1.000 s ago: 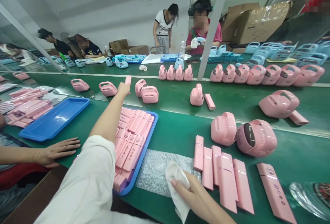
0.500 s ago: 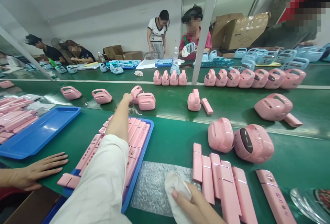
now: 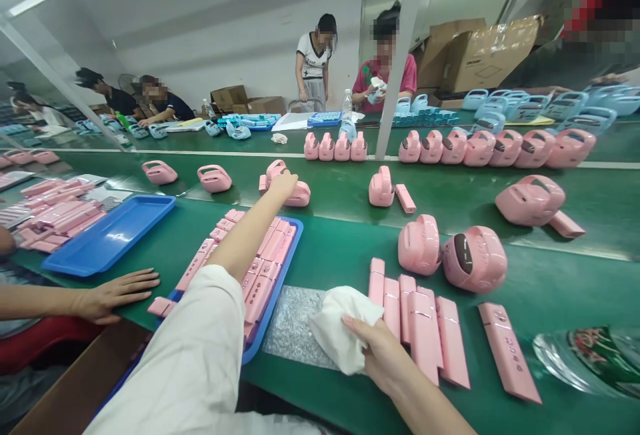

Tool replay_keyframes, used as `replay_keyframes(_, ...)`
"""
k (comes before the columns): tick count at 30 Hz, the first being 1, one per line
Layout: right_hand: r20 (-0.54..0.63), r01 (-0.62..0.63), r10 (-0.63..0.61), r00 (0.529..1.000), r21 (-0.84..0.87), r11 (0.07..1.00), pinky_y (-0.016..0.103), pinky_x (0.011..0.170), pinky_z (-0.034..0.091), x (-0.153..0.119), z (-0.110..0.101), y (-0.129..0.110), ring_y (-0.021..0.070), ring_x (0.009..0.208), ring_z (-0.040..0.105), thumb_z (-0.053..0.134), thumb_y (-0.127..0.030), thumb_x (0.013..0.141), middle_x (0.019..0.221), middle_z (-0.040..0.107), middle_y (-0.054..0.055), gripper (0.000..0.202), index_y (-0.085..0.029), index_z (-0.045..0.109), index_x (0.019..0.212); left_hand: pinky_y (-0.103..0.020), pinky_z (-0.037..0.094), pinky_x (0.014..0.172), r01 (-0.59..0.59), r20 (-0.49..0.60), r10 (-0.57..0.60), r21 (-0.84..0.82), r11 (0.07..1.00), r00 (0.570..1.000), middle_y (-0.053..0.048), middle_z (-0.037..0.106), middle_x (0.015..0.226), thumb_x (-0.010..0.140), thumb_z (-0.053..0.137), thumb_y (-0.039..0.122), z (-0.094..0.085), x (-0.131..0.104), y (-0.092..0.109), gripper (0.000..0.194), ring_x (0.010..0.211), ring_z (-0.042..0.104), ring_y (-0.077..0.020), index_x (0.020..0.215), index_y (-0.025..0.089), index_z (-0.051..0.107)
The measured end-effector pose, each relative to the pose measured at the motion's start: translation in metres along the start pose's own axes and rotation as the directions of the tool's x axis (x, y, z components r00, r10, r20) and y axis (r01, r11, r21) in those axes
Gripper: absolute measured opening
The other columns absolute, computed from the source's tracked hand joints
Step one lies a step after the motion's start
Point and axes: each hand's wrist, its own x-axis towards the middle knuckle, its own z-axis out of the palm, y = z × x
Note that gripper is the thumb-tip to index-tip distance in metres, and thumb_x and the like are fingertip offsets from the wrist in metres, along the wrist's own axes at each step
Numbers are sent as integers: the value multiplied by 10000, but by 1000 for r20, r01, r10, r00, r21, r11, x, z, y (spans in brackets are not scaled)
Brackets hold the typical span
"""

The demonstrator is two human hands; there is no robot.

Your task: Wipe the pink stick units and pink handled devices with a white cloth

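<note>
My left hand (image 3: 284,185) reaches out across the belt, its fingers bent down over the handle area of a pink handled casing (image 3: 300,195). Most of the fingertips are hidden. Just behind it stands a second pink handled casing (image 3: 275,168), with a short pink block (image 3: 263,183) at its left. My right hand (image 3: 377,348) grips a crumpled white cloth (image 3: 345,328) above a bubble-wrap sheet (image 3: 295,321). Beside the cloth lie several long pink panels (image 3: 424,335). Under my left arm, a blue tray (image 3: 296,238) holds rows of pink panels.
Two pink casings (image 3: 475,258) stand at the right. A single panel (image 3: 507,351) and a clear bottle (image 3: 590,358) lie near the right edge. A co-worker's hand (image 3: 117,295) rests flat at the left, near another blue tray (image 3: 113,238). A white post (image 3: 400,55) rises behind the belt.
My left hand has moved right, from beside the rear casing onto the front one; the pink block now shows. My right hand has lifted the cloth, which is more spread out. The view has shifted slightly.
</note>
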Motion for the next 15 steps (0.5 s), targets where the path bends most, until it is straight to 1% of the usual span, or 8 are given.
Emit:
replay_keyframes(3, -73, 7, 4, 997, 140, 990, 368, 856, 548, 4, 0, 0, 274, 990, 671, 821, -312, 623, 975, 724, 100, 446, -142, 658, 1002, -368, 500, 878, -66, -31, 67, 38, 997, 997, -108, 567, 1220, 922, 501, 215, -21, -35, 9, 208, 1099, 573, -220, 1082, 156, 620)
replay_keyframes(6, -224, 118, -54, 973, 281, 953, 402, 906, 546, 7, -2, -6, 272, 1048, 657, 724, -280, 706, 959, 733, 82, 327, -166, 661, 1005, -315, 483, 873, -150, -82, 154, 45, 988, 985, -78, 511, 1337, 916, 398, 90, -36, -79, 17, 308, 1174, 542, -218, 1071, 209, 636)
replay_keyframes(8, -287, 206, -105, 952, 349, 914, 410, 943, 532, 7, -2, -13, 249, 1087, 642, 630, -258, 770, 970, 733, 66, 302, -180, 649, 1062, -311, 489, 872, -243, -196, 246, 38, 969, 949, -70, 511, 1352, 922, 371, 87, -35, -111, 24, 325, 1147, 564, -207, 1077, 209, 630)
replay_keyframes(9, -302, 245, -132, 944, 375, 894, 412, 960, 523, 6, -2, -16, 236, 1101, 636, 585, -249, 800, 986, 732, 62, 301, -182, 639, 1089, -303, 496, 868, -307, -279, 303, 30, 951, 911, -81, 534, 1325, 931, 364, 99, -32, -128, 28, 309, 1120, 581, -199, 1051, 193, 633)
replay_keyframes(11, -317, 307, -186, 930, 393, 867, 412, 988, 505, 5, -1, -20, 217, 1121, 626, 515, -237, 842, 1010, 726, 63, 304, -171, 628, 1116, -275, 510, 864, -459, -434, 418, 10, 888, 798, -104, 590, 1239, 946, 360, 127, -20, -158, 40, 275, 1077, 605, -175, 969, 153, 633)
replay_keyframes(12, -324, 330, -210, 923, 383, 863, 411, 999, 496, 5, -1, -21, 213, 1128, 622, 495, -237, 853, 1012, 724, 67, 304, -161, 628, 1115, -256, 516, 859, -529, -478, 465, 2, 849, 745, -107, 607, 1205, 950, 361, 134, -13, -171, 46, 265, 1063, 611, -160, 942, 145, 625)
replay_keyframes(13, -331, 348, -229, 915, 363, 864, 406, 1008, 489, 5, 0, -21, 210, 1135, 617, 484, -241, 858, 1012, 723, 72, 304, -150, 631, 1108, -235, 524, 836, -589, -500, 511, 2, 808, 699, -106, 621, 1175, 950, 364, 133, -7, -182, 52, 255, 1041, 619, -145, 925, 141, 617)
replay_keyframes(15, -345, 368, -255, 903, 315, 875, 385, 1016, 481, 6, 0, -20, 203, 1149, 607, 491, -250, 850, 1017, 720, 77, 299, -137, 639, 1084, -199, 533, 755, -673, -484, 594, 15, 739, 642, -95, 640, 1127, 944, 368, 118, 5, -198, 63, 240, 983, 634, -121, 915, 146, 605)
